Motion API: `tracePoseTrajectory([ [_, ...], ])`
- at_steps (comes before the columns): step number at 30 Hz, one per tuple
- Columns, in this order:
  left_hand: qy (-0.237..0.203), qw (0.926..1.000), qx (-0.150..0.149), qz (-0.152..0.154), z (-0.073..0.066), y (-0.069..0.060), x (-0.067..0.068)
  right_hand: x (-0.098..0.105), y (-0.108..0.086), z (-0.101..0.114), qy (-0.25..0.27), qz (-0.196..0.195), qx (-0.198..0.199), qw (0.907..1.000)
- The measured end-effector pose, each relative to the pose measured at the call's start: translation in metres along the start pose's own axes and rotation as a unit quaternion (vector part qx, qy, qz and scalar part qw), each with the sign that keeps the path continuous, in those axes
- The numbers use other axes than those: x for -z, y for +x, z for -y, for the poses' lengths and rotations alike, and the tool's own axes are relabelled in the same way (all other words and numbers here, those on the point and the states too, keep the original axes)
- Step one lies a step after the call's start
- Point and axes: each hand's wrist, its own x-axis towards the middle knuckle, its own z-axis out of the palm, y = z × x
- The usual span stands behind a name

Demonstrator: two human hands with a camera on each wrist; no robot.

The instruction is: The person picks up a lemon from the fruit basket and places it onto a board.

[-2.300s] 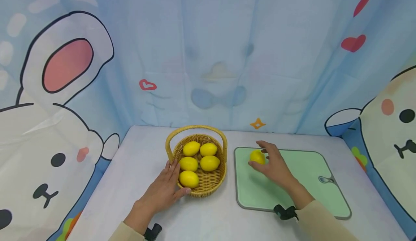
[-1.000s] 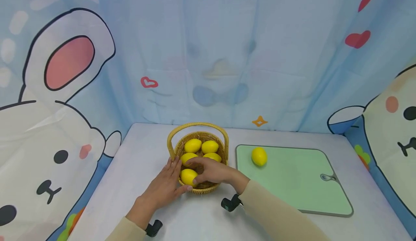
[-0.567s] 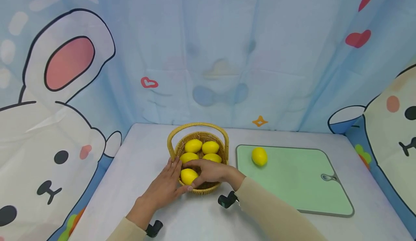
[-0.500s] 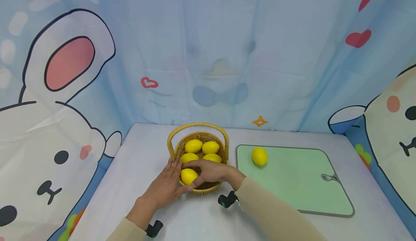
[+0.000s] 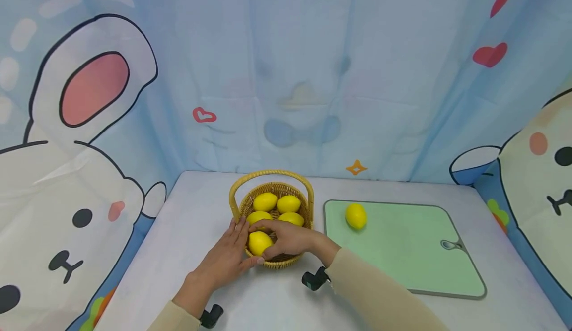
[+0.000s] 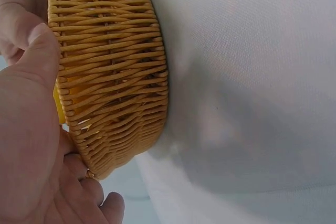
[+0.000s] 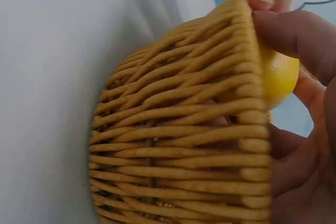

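Front lemon (image 5: 260, 243) pinched inside the wicker basket (image 5: 279, 264)

Nearest us, the left hand (image 5: 221, 259) rests against the basket, thumb spread wide from its fingers. The right hand (image 5: 288, 237) holds that glossy, bright yellow lemon between thumb and fingers. Behind, we count four more lemons (image 5: 264, 202), then a blue curtain (image 5: 295, 73).
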Motion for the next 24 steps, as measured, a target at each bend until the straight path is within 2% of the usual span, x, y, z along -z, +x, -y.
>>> tracePoseTrajectory([
  [3, -0.003, 1.0, 0.002, 0.0, 0.0, 0.001, 0.0, 0.002, -0.005, 0.001, 0.007, -0.019, -0.004, 0.9998],
  [10, -0.021, 0.9997, 0.009, 0.0, 0.0, 0.001, -0.002, 0.006, -0.018, 0.0, 0.063, -0.089, -0.012, 0.994],
  [18, -0.026, 0.9996, 0.013, 0.0, -0.001, 0.0, -0.002, 0.008, -0.033, -0.005, 0.114, -0.166, 0.008, 0.9796],
  [24, -0.042, 0.999, 0.013, -0.006, -0.003, -0.001, -0.001, 0.009, -0.048, -0.003, 0.153, -0.197, 0.023, 0.9681],
])
